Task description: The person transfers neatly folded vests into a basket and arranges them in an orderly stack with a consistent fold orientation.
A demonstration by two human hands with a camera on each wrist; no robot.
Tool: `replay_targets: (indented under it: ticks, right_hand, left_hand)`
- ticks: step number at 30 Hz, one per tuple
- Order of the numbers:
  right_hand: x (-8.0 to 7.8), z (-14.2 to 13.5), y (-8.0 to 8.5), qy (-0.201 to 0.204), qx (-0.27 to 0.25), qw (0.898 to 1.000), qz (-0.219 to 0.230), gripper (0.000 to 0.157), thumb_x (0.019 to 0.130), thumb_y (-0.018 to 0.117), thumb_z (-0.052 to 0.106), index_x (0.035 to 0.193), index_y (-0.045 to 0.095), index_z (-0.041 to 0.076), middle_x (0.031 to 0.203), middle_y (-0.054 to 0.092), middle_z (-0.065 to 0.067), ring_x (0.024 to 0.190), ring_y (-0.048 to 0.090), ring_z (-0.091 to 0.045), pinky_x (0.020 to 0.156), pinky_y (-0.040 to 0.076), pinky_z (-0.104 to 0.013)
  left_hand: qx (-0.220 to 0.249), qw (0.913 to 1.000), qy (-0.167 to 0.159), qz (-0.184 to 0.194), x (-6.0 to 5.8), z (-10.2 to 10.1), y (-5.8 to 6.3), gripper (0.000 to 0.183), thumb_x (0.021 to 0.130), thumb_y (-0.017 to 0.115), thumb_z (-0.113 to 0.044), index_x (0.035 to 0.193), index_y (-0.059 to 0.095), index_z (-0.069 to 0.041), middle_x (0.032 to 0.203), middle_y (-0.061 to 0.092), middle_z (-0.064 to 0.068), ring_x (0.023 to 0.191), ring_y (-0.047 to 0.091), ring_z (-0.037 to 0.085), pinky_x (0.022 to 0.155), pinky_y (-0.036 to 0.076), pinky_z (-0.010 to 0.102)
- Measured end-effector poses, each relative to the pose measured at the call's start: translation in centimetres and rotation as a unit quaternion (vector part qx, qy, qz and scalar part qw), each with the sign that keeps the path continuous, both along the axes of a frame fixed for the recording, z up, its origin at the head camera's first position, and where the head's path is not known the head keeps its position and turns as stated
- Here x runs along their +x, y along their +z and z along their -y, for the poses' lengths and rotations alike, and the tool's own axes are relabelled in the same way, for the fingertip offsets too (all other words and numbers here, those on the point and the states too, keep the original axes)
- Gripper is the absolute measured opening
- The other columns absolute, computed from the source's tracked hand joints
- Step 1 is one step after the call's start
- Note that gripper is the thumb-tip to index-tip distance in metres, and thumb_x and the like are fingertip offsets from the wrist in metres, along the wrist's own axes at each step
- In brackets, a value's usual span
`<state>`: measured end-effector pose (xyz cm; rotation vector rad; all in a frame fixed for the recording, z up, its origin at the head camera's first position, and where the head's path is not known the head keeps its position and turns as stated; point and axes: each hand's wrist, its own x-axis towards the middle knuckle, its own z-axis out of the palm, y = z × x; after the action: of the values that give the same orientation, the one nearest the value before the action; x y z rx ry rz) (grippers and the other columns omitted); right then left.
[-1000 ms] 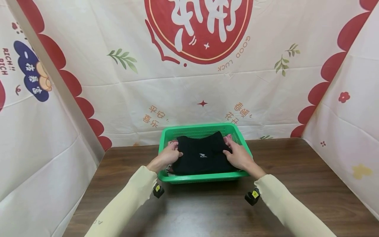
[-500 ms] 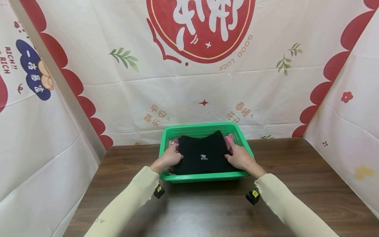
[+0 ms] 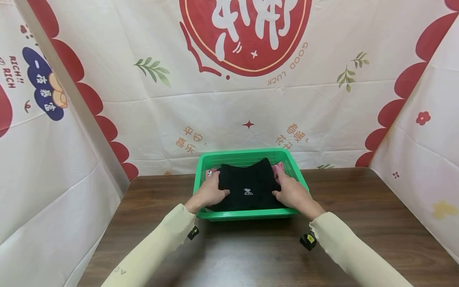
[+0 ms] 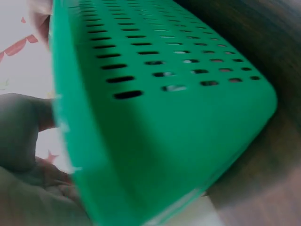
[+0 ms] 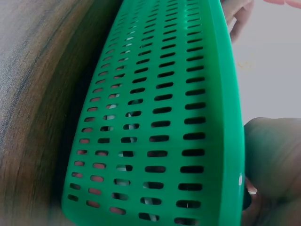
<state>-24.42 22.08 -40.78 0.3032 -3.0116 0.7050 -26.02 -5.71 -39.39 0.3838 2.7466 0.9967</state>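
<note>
A black folded T-shirt [image 3: 251, 181] with a small white print lies on top inside a green plastic basket [image 3: 247, 214]. My left hand [image 3: 209, 191] rests at the shirt's left side, fingers pointing forward and thumb spread on the black cloth. At the opposite side, my right hand [image 3: 295, 194] lies with its fingers reaching forward by a pink cloth [image 3: 278, 167] and its thumb touching the shirt's edge. The basket's slotted wall [image 4: 164, 132] fills much of the left wrist view, and the wall [image 5: 155, 122] does the same in the right. Both hands' undersides are hidden.
The basket stands near the back of a dark brown wooden table [image 3: 251, 255]. Right behind it hangs a white printed cloth [image 3: 222, 107], with similar cloth along both sides.
My left hand's thumb and fingers have spread apart and moved slightly inward over the shirt's edge. The shirt's front has smoothed out, showing more of its print. My right hand barely moved.
</note>
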Motion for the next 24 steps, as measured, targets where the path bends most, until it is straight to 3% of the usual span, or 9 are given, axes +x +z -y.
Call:
replay_targets:
  ticks: [4,8,12,17,24]
  right_hand:
    - [0.4,0.5,0.0,-0.002,0.027,0.998,-0.052,0.050,0.089,0.074,0.019,0.130,0.051,0.002,0.124,0.057,-0.020,0.107,0.058,-0.036,0.088,0.050,-0.053]
    - [0.6,1.1,0.1,0.046,0.027,0.996,-0.071,0.038,0.090,0.073,0.023,0.118,0.062,0.001,0.124,0.056,-0.020,0.112,0.055,-0.035,0.095,0.048,-0.053]
    - [0.6,1.3,0.2,0.103,0.038,0.994,-0.010,0.055,0.093,0.069,0.037,0.129,0.059,-0.004,0.133,0.055,-0.025,0.123,0.052,-0.039,0.103,0.043,-0.055]
    - [0.5,1.0,0.1,0.098,0.060,0.990,0.085,0.080,0.090,0.066,0.053,0.142,0.047,-0.005,0.148,0.043,-0.027,0.138,0.039,-0.044,0.109,0.035,-0.058]
    - [0.4,0.5,-0.1,0.095,0.065,0.985,0.131,0.080,0.090,0.064,0.054,0.141,0.049,-0.006,0.150,0.040,-0.028,0.137,0.039,-0.045,0.108,0.035,-0.059]
  left_hand:
    - [-0.055,0.9975,-0.042,-0.017,0.5,-0.2,0.7,0.068,0.095,0.066,-0.029,0.149,0.038,0.002,0.158,0.029,0.020,0.145,0.031,0.035,0.114,0.031,0.052]
    - [-0.091,0.9908,-0.100,-0.006,0.7,-0.2,0.7,0.071,0.095,0.065,-0.037,0.149,0.039,0.002,0.160,0.027,0.019,0.148,0.026,0.033,0.117,0.026,0.050]
    - [-0.104,0.9873,-0.119,0.021,0.7,0.0,0.3,0.079,0.093,0.066,-0.044,0.151,0.036,0.001,0.160,0.029,0.017,0.148,0.026,0.031,0.118,0.024,0.049]
    - [-0.122,0.9848,-0.116,0.041,0.5,0.2,0.0,0.087,0.090,0.069,-0.047,0.152,0.032,0.001,0.160,0.029,0.017,0.149,0.025,0.032,0.118,0.024,0.049]
    - [-0.124,0.9837,-0.120,0.052,0.6,0.6,-0.5,0.088,0.089,0.068,-0.048,0.153,0.031,0.001,0.160,0.028,0.016,0.148,0.025,0.032,0.118,0.025,0.050]
